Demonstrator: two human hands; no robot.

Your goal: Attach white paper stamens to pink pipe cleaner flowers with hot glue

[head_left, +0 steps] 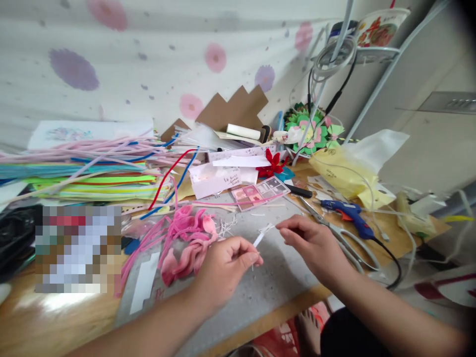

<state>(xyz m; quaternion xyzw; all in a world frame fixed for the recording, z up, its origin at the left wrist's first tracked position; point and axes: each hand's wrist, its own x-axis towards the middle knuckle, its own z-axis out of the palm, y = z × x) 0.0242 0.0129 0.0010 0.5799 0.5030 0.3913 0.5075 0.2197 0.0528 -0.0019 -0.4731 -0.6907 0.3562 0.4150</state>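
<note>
My left hand (226,265) is closed in a pinch on one end of a short white pipe cleaner piece (260,237). My right hand (310,243) is pinched on its other, frayed end, just above the grey work mat (275,277). A heap of pink pipe cleaner petals (188,240) lies on the mat to the left of my left hand. Small white fuzzy scraps (225,225) lie beyond the petals.
Stacks of coloured pipe cleaners (89,171) fill the left. A pink makeup palette (260,192), a red paper flower (273,163), scissors (334,230), a blue glue gun (349,215) with its cable and a yellow bag (345,173) lie beyond and right. A bare foot (308,329) shows below the table edge.
</note>
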